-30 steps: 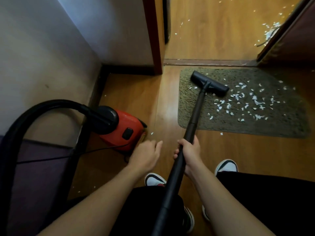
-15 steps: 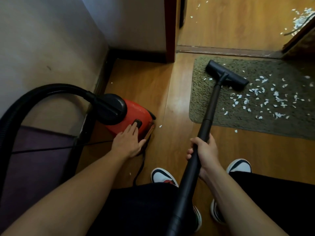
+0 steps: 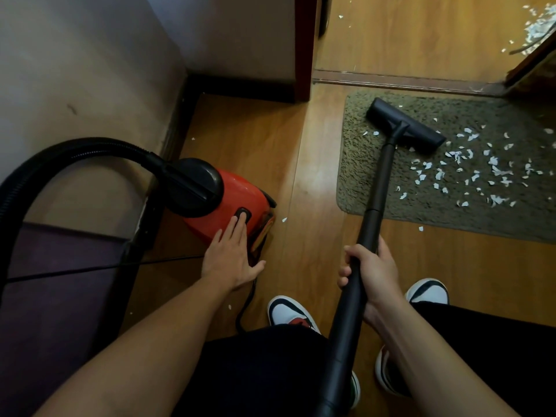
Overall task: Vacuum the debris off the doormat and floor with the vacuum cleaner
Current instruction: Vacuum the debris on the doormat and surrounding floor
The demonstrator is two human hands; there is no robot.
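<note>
No brand or writing can be read on the red vacuum cleaner [image 3: 228, 203]; the left hand [image 3: 231, 254] lies flat and spread on it, fingertips [image 3: 239, 222] on its black button [image 3: 243, 216]. The right hand [image 3: 368, 272] is wrapped tight around the black wand [image 3: 373, 212], whose floor head [image 3: 404, 124] sits ahead of it on the doormat [image 3: 376, 191]. White scraps [image 3: 481, 170] litter the mat right of the head and the floor [image 3: 316, 191] between the hands

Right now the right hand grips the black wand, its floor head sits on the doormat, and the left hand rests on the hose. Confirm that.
Not quite: in the head view the left hand rests on the red vacuum body, fingers at its dark button, not the hose. The rest holds.
</note>
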